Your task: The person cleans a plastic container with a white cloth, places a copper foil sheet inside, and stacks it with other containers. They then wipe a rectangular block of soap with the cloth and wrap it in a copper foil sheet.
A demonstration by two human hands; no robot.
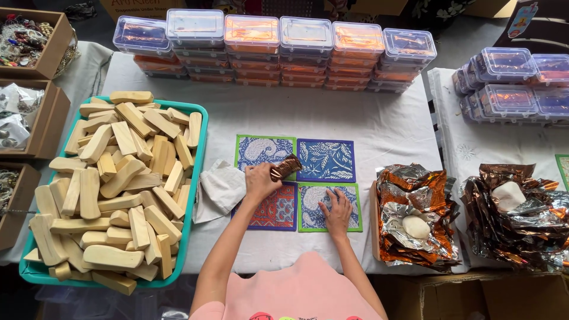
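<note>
A white cloth covers the table (367, 118); a teal tray (198, 178) of wooden blocks sits on its left side, with stacked plastic boxes (278, 50) along the back. In the middle lie four printed squares (325, 159) in a tight grid. The right hand (336, 210) presses flat, fingers spread, on the green-edged square (355, 204). The left hand (261, 181) pinches a foil-wrapped packet (287, 167) above the grid's centre. Best, I'd say, to keep that flat hand firm so the squares stay aligned.
</note>
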